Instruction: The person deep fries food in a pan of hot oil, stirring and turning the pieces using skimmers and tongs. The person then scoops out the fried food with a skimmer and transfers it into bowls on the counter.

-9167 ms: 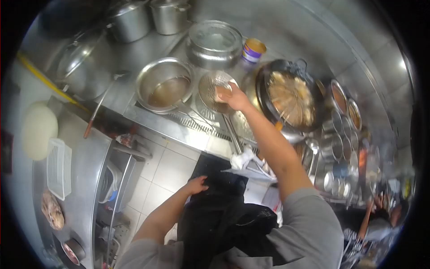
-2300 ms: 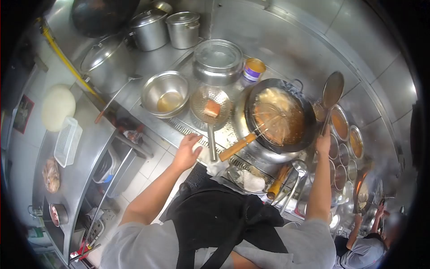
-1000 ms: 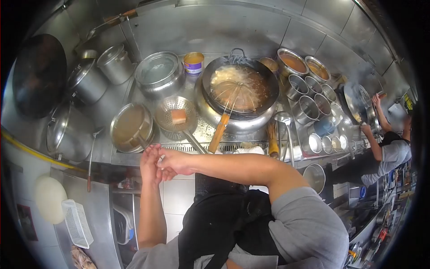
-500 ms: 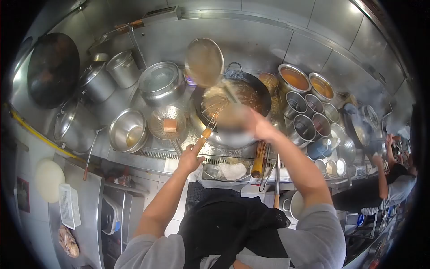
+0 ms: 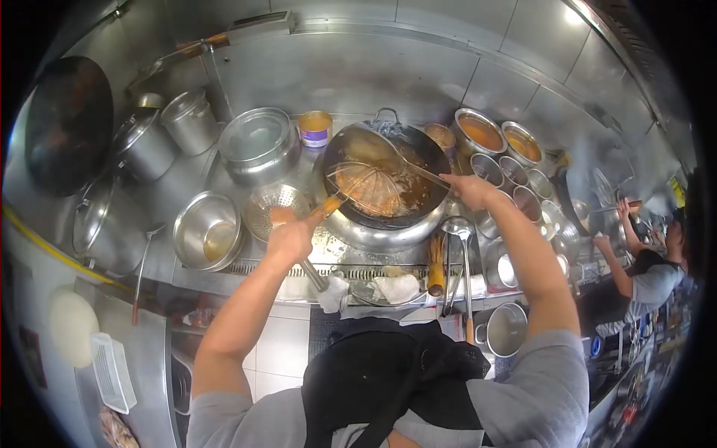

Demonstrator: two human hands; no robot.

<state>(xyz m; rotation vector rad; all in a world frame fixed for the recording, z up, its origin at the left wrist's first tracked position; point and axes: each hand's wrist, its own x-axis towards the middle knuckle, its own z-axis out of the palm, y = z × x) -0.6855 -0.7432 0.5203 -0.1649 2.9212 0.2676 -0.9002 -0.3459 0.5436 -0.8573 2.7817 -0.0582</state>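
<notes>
My left hand (image 5: 291, 240) is closed round the wooden handle of a wire skimmer (image 5: 367, 188), whose basket lies in the oil of a dark wok (image 5: 429, 157). My right hand (image 5: 470, 191) grips the handle of a round fine strainer (image 5: 364, 151), which is over the back left part of the wok. Bits float in the dark oil. Just behind my left hand, a perforated ladle (image 5: 263, 201) rests on the stove with a reddish-brown block (image 5: 281, 215) in it, partly hidden by the hand.
A steel bowl (image 5: 208, 231) stands left, a lidded pot (image 5: 258, 142) and tin (image 5: 315, 130) behind. Sauce pots (image 5: 480, 132) and steel cups are to the right. A brush (image 5: 436, 265), ladle (image 5: 457, 227) and white cloth (image 5: 396, 289) lie along the front edge. A co-worker (image 5: 646, 272) stands far right.
The strainer has come down from above the tin to the wok. My left hand still holds the skimmer, whose basket has shifted within the wok. My right hand has moved right and up.
</notes>
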